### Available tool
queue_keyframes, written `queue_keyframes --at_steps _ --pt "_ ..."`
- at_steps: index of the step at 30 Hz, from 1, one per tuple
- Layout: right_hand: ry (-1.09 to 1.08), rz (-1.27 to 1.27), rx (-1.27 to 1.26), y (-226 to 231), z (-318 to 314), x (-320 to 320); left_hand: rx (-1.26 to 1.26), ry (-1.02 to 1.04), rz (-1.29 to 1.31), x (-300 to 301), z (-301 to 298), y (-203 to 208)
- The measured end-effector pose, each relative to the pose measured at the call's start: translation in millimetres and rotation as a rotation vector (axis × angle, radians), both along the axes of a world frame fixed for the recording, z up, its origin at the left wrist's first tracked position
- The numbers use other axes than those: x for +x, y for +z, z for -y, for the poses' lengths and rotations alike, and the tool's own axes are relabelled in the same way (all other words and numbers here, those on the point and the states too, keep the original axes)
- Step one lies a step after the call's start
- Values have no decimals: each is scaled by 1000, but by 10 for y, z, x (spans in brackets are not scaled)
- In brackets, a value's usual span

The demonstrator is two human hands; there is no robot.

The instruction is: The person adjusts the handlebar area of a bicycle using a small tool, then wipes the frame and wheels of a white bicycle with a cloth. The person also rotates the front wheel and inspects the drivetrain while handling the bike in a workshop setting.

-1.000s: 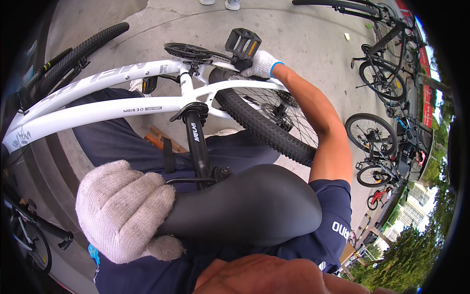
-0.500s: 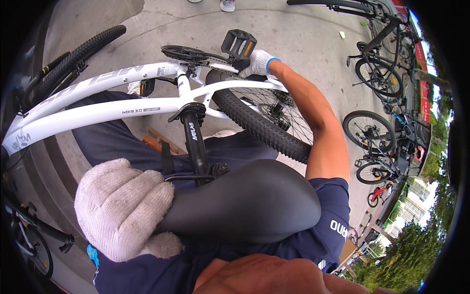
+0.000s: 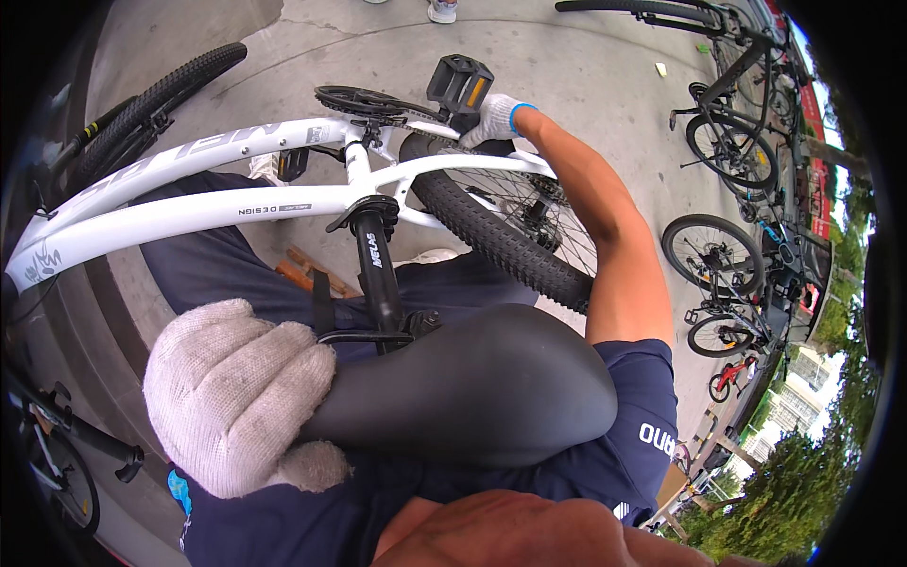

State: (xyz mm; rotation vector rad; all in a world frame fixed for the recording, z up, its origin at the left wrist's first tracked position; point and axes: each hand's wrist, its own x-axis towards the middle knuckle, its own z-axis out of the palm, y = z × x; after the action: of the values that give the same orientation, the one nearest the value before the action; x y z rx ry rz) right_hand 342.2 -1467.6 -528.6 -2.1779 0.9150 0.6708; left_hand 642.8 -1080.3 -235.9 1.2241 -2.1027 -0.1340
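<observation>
Left hand [image 3: 236, 402] still around saddle [image 3: 491, 383], right hand [image 3: 495, 121] still at pedal [image 3: 453, 87]

The left hand [image 3: 236, 397], in a pale knitted glove, is gripping the narrow nose of a black saddle [image 3: 491, 387]; the right hand [image 3: 493, 121], also gloved, is touching the crank end beside a black pedal [image 3: 460, 85], its fingers partly hiding from view; a white frame [image 3: 189, 212] is spanning the left, with a black seatpost [image 3: 380, 274] joining it to the saddle; a knobbly rear tyre [image 3: 487, 241] is slanting toward the right arm; other bicycles [image 3: 710, 253] are standing on the right; a person's shoes [image 3: 442, 11] are showing at the top edge.
</observation>
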Motion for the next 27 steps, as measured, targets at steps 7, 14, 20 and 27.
queue_keyframes --at_steps 7,14,20,27 --pt "-27 156 -139 -190 -185 244 59 -12 -5 15 -16 57" --pt "-322 -8 -210 1087 -322 -891 80 -18 6 49 -69 32" --pt "-222 154 -281 1570 -1074 -562 46 -34 -11 58 -99 11" --pt "54 583 -309 1327 -1327 244 68 -64 -36 74 -121 15"
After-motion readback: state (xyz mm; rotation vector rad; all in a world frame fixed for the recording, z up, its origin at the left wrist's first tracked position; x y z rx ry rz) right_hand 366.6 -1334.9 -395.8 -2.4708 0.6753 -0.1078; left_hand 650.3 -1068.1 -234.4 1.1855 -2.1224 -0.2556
